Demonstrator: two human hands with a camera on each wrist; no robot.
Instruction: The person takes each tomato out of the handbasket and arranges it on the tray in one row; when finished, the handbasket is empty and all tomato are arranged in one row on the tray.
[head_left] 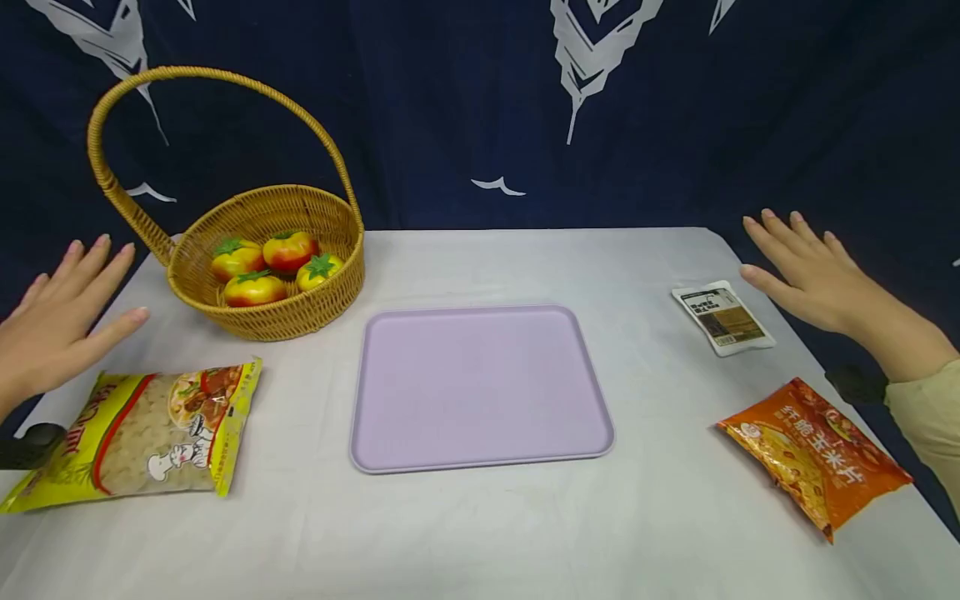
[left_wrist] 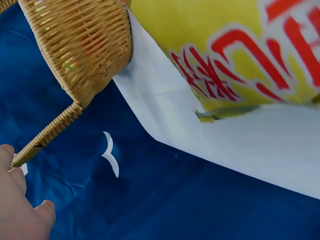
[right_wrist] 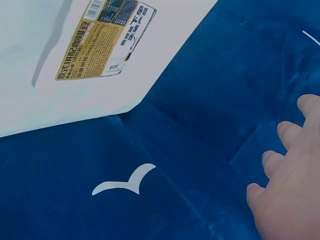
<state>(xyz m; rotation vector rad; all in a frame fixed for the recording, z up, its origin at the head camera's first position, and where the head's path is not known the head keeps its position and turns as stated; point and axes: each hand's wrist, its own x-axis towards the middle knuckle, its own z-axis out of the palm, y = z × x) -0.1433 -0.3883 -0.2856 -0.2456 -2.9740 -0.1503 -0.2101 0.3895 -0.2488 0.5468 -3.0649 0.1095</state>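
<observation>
My left hand [head_left: 63,325], fingers spread and straight, hovers at the left above a yellow bag [head_left: 157,433] with a clear window showing pale pieces. In the left wrist view that bag [left_wrist: 240,55] lies apart from the hand [left_wrist: 22,210]. At the right edge my right hand [head_left: 832,283] is held out with straight fingers and holds nothing. Nearest to it are a small white packet [head_left: 723,317] with a brown label and, closer to me, an orange snack bag [head_left: 821,454]. The white packet [right_wrist: 100,45] shows in the right wrist view as well.
A wicker basket [head_left: 322,312] with a tall handle stands at the back left, holding several red-yellow toy fruits [head_left: 255,289] with green tops. A flat lavender tray [head_left: 483,387] lies mid-table on the white cloth [head_left: 480,533]. Behind hangs a dark blue curtain [head_left: 450,100].
</observation>
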